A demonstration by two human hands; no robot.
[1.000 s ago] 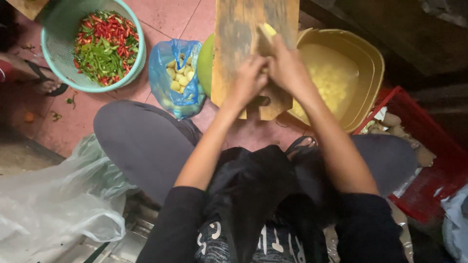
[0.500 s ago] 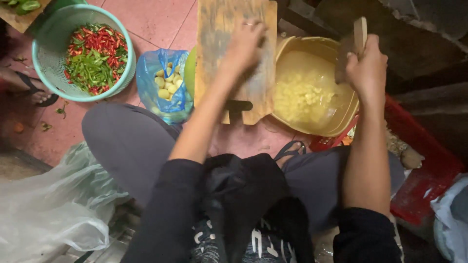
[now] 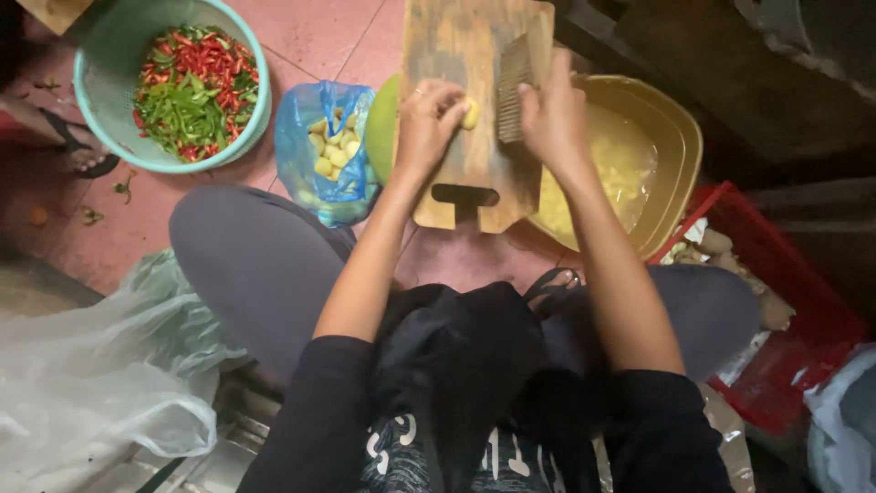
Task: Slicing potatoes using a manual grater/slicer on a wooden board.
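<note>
A worn wooden cutting board (image 3: 461, 55) with a handle slot lies in front of me. My left hand (image 3: 427, 123) pinches a small yellow piece of food (image 3: 470, 113) down on it. Just right of that piece, my right hand (image 3: 550, 114) grips a knife (image 3: 513, 87) whose blade stands on the board close to the yellow piece. Under the board's right side sits a yellow basin (image 3: 671, 155) holding pale chopped bits.
A blue plastic bag (image 3: 315, 137) of yellow pieces lies left of the board. A teal bowl (image 3: 109, 55) of red and green chillies stands far left. A red crate (image 3: 776, 274) is at right, a clear plastic bag (image 3: 82, 374) at lower left, someone's sandalled foot (image 3: 78, 151) by the bowl.
My right hand came back from over the yellow basin to the board with the knife. My left hand drew nearer on the board and now pins a yellow piece.
</note>
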